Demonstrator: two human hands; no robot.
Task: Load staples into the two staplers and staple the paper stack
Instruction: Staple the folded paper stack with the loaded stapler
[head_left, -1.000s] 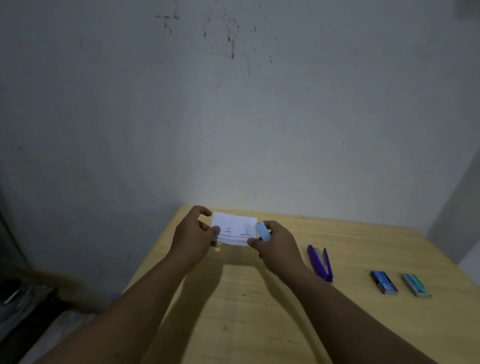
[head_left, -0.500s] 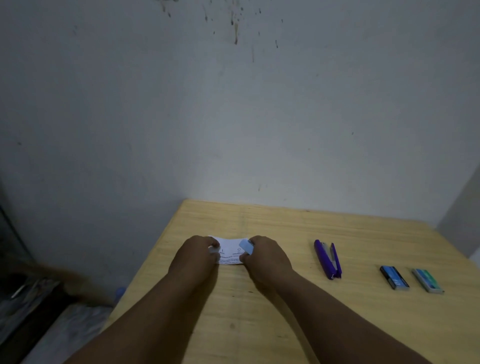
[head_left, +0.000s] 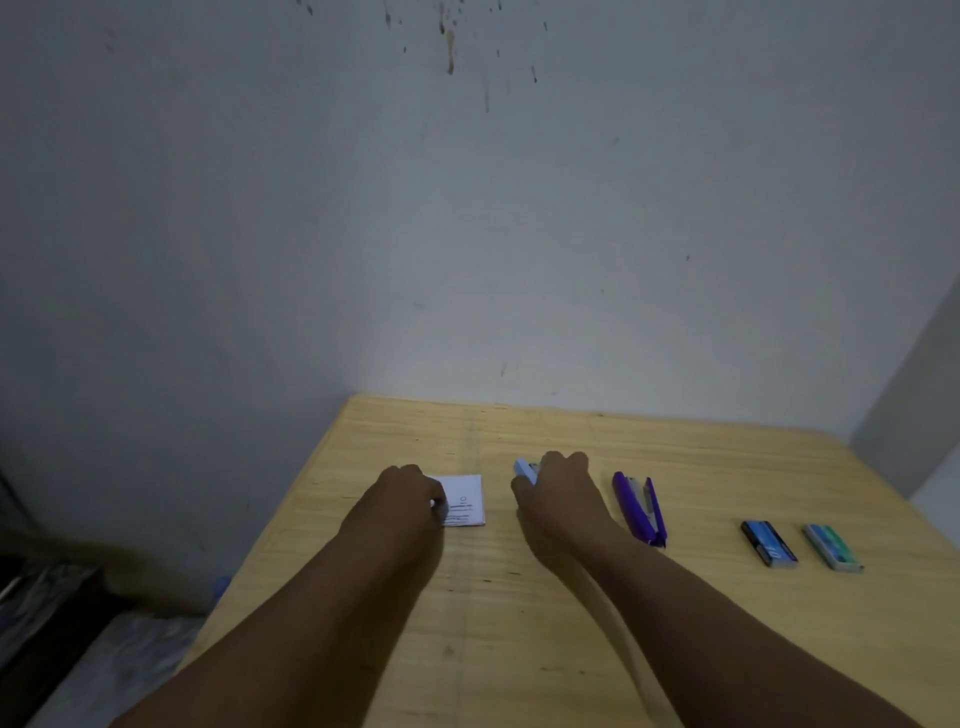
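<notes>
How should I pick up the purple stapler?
Come from above and pinch the purple stapler across its narrow sides near the middle. It lies flat on the table, long and thin, with bare wood on both sides, so fingers fit there.

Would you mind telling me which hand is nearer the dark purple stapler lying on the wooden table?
Right. The right hand sits just left of the purple stapler; the left hand is farther left, on the white paper stack.

Hands parted: left hand (head_left: 402, 499) now pinning paper stack (head_left: 464, 500) flat on table (head_left: 675, 649); right hand (head_left: 558, 488) carried light-blue stapler (head_left: 524, 469) rightward, off the paper.
</notes>
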